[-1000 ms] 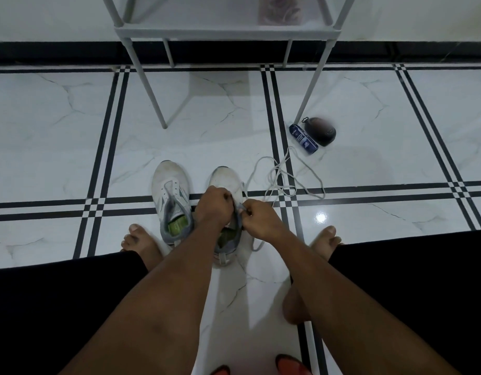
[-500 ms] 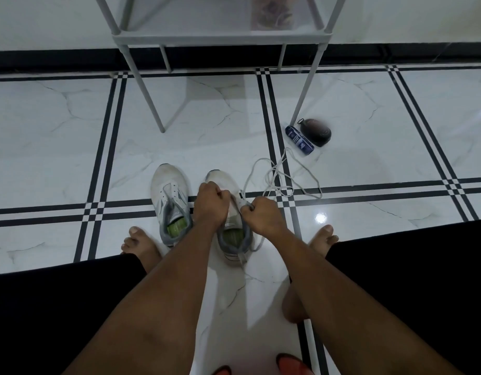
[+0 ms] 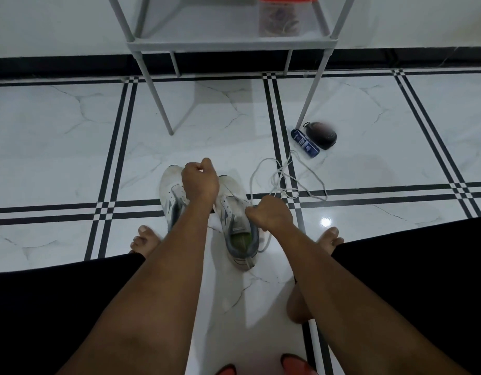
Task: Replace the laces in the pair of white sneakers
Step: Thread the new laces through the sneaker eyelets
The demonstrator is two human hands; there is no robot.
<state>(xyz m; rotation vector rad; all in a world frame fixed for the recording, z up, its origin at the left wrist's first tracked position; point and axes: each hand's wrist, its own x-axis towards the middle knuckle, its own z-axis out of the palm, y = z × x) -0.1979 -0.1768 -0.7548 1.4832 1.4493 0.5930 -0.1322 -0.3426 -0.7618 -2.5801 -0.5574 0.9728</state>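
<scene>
Head view, looking down at a glossy white marble-pattern tiled floor (image 3: 71, 147) crossed by black double lines.

Item 1: pair of worn white leather sneakers with grey collars, at frame centre, side by side, toes toward the top. Left-hand white sneaker (image 3: 170, 189) partly covered by a forearm; right-hand white sneaker (image 3: 235, 212) shows a green insole and open eyelets.

Item 2: thin white cord shoelace (image 3: 285, 182), lying in loose loops on the floor just right of the sneakers, one end running to the right hand.

Left hand (image 3: 200, 181): clenched in a fist above the sneaker toes; whether it grips lace cannot be told.
Right hand (image 3: 269, 215): fingers curled, pinching the shoelace at the right-hand sneaker's eyelets.

Surroundings: grey metal tube-frame shelf rack (image 3: 231, 43) at top centre, carrying a clear plastic jar with red lid (image 3: 280, 20); small blue cylindrical tube (image 3: 305, 143) touching a dark rounded object (image 3: 323, 135) at right, near a rack leg. Bare feet flank the sneakers; black-clad legs fill the lower corners.
</scene>
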